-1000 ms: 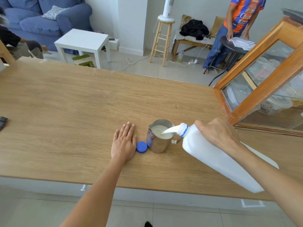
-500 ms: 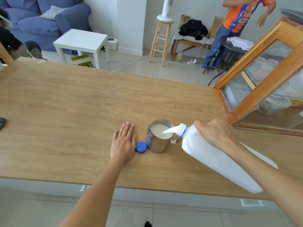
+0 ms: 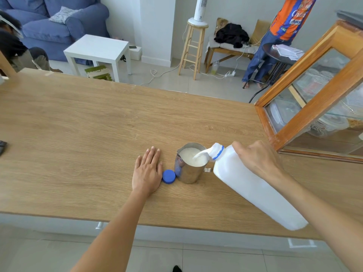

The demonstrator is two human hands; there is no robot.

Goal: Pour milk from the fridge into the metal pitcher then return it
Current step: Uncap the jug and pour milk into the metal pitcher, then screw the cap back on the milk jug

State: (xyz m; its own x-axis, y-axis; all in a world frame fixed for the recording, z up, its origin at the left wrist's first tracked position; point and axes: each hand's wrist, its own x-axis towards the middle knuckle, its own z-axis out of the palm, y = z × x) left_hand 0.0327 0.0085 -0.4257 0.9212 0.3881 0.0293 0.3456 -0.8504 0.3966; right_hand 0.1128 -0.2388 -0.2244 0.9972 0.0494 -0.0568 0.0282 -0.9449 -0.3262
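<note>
A shiny metal pitcher (image 3: pixel 187 174) stands on the wooden table (image 3: pixel 78 134), filled with milk close to its rim. My right hand (image 3: pixel 257 160) grips the white milk jug (image 3: pixel 253 187) near its neck and holds it tilted, spout over the pitcher, with a stream of milk running in. The jug's blue cap (image 3: pixel 168 176) lies on the table, touching the pitcher's left side. My left hand (image 3: pixel 147 171) rests flat on the table just left of the cap, fingers slightly apart, holding nothing.
A wood-framed glass cabinet (image 3: pixel 314 107) stands at the table's right end, close behind my right hand. Beyond the table are a white side table (image 3: pixel 98 50), a stool (image 3: pixel 193 48) with a fan, a standing person (image 3: pixel 282 28) and a seated person (image 3: pixel 13 48).
The milk level in the pitcher has risen while the jug stays tilted and pouring. The left hand has not moved. The standing person behind has shifted.
</note>
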